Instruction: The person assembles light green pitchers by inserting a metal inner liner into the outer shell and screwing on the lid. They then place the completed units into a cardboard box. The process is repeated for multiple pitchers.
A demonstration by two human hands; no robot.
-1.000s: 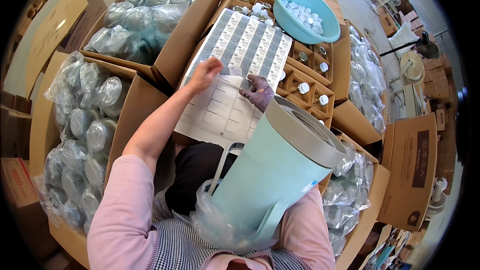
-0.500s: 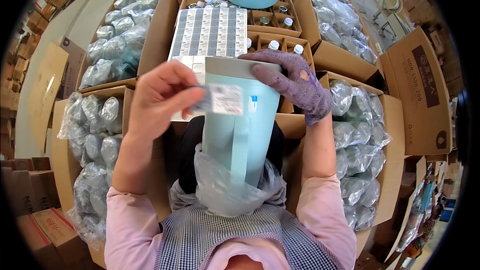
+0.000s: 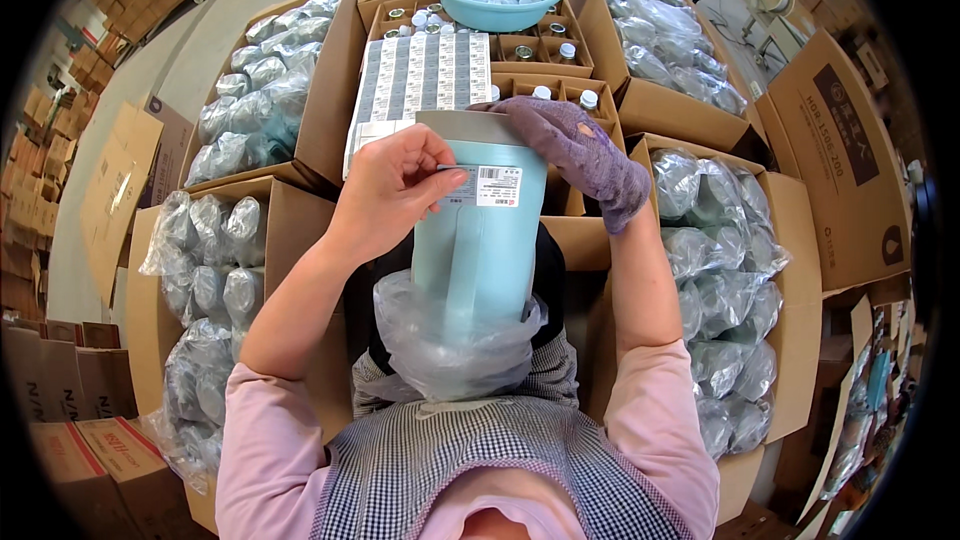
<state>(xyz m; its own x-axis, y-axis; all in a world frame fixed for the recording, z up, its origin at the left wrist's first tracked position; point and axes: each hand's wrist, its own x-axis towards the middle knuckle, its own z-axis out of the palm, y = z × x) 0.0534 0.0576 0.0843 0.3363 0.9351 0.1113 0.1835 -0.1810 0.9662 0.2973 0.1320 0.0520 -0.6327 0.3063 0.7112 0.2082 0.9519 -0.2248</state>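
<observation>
A pale blue jug (image 3: 490, 260) with a long handle (image 3: 466, 275) stands over my lap, its grey end (image 3: 470, 127) uppermost. Crumpled clear plastic bag (image 3: 450, 345) surrounds its lower part. My right hand (image 3: 580, 145), in a worn purple-grey glove with a hole, is closed around the grey end. On the jug's side, near the top, is a printed grey-and-white label (image 3: 498, 187). Bare, my left hand (image 3: 400, 180) pinches the label's left edge between thumb and fingers. The fingertips cover that edge, so how much of it touches the jug is hidden.
Beyond the jug, sheets of labels (image 3: 425, 70) lie on a divided carton (image 3: 590, 60) of bottles. A blue basin (image 3: 495, 18) of white caps rests behind. Cartons of plastic-wrapped items (image 3: 205, 280) stand left, with more wrapped items (image 3: 720, 290) in cartons at right.
The label has moved up and right from in front of the jug onto its side near the top, with my left hand following. My right hand keeps its grip on the jug.
</observation>
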